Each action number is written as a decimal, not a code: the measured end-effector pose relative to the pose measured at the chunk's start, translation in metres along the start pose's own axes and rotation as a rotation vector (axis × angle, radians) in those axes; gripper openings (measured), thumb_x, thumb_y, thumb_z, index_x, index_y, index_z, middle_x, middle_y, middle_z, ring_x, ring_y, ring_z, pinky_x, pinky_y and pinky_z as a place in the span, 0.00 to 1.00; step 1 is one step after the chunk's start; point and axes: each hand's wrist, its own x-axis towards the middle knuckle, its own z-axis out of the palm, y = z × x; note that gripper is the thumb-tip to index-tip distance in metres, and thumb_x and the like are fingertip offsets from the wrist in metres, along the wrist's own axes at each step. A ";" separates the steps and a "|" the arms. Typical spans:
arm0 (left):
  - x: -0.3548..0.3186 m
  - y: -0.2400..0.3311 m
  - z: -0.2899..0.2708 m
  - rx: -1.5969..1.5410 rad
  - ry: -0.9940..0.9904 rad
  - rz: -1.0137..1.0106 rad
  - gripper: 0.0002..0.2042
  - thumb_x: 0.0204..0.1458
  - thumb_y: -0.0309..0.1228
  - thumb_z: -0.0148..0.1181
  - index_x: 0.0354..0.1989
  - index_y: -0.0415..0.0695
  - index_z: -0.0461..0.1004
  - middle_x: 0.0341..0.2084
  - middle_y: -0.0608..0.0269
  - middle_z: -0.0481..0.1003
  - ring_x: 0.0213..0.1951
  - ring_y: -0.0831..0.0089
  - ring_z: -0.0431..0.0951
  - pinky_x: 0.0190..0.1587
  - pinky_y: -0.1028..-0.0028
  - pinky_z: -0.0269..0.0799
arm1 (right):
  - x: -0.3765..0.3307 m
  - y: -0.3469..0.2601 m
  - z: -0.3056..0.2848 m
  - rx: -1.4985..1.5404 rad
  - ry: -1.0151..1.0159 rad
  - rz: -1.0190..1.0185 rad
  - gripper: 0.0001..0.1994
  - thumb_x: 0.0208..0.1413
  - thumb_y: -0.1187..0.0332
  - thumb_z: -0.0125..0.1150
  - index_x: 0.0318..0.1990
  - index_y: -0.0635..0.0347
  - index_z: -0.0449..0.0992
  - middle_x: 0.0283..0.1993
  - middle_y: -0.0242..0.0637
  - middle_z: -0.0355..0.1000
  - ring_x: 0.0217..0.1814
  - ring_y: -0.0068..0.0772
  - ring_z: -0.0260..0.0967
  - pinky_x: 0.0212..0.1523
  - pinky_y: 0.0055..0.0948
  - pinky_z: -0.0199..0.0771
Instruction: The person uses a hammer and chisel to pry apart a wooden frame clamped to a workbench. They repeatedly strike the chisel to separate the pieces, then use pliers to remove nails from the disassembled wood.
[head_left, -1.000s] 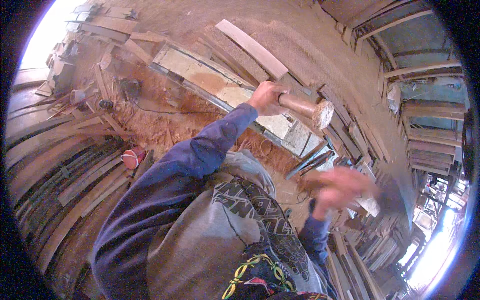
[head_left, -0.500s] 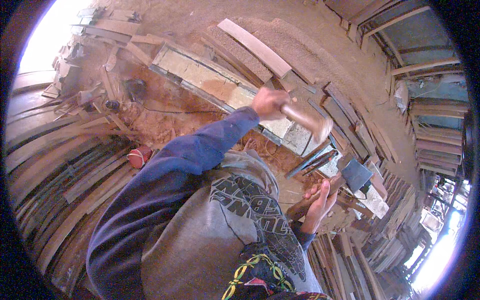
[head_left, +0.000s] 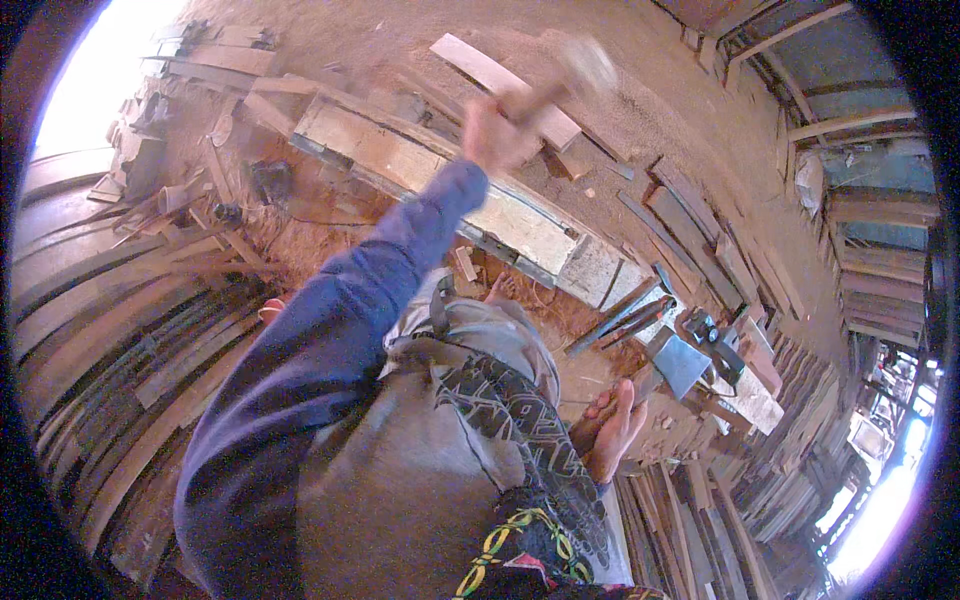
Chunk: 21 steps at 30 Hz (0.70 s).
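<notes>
My left hand [head_left: 490,140], blurred by motion, is closed on the handle of a hammer [head_left: 540,103]; its pale head is smeared. The hand is raised above a long workbench [head_left: 350,140]. Lower right, my right hand [head_left: 615,428] is closed around the wooden handle of a tool with a broad, flat, blue-grey blade [head_left: 682,366]. That blade points away from me, over the right end of the bench. Beside it lies a dark tool with round parts [head_left: 705,328]. Dark metal bars [head_left: 628,315] lie across the bench just left of the blade.
A pale plank [head_left: 480,65] lies beyond the bench among sawdust. Long boards are stacked on my left [head_left: 110,400], and more stand at the lower right [head_left: 690,530]. Timber racks [head_left: 880,240] line the far right. Wood offcuts [head_left: 220,60] lie at the upper left.
My left hand has swung up and left with the hammer, away from the blade. My right hand and the bladed tool have shifted slightly down and left, uncovering the dark tool behind.
</notes>
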 end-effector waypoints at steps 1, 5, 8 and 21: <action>0.025 0.000 -0.020 0.027 0.020 -0.142 0.10 0.42 0.32 0.68 0.24 0.38 0.78 0.16 0.62 0.75 0.22 0.75 0.74 0.24 0.67 0.69 | 0.002 -0.001 0.001 -0.025 -0.027 -0.005 0.10 0.61 0.63 0.57 0.42 0.54 0.65 0.21 0.29 0.63 0.17 0.22 0.60 0.16 0.25 0.63; 0.077 -0.011 -0.091 0.097 0.142 -0.196 0.10 0.46 0.32 0.66 0.28 0.37 0.78 0.17 0.67 0.74 0.22 0.80 0.72 0.24 0.70 0.68 | 0.007 -0.001 0.010 -0.093 -0.133 -0.033 0.09 0.62 0.63 0.57 0.43 0.54 0.65 0.21 0.29 0.63 0.17 0.22 0.61 0.16 0.24 0.66; 0.075 -0.023 -0.111 -0.302 0.141 -0.230 0.10 0.51 0.33 0.64 0.35 0.38 0.75 0.21 0.67 0.75 0.22 0.79 0.73 0.26 0.72 0.68 | 0.006 0.001 0.024 -0.076 -0.158 -0.025 0.08 0.63 0.64 0.55 0.42 0.55 0.66 0.22 0.29 0.64 0.17 0.22 0.62 0.16 0.24 0.67; 0.046 -0.040 -0.122 -0.656 0.053 -0.422 0.08 0.51 0.26 0.67 0.31 0.42 0.71 0.19 0.69 0.70 0.18 0.78 0.68 0.21 0.76 0.63 | -0.011 0.007 0.052 -0.207 -0.317 -0.134 0.09 0.64 0.62 0.54 0.40 0.58 0.65 0.20 0.33 0.64 0.14 0.25 0.62 0.15 0.25 0.65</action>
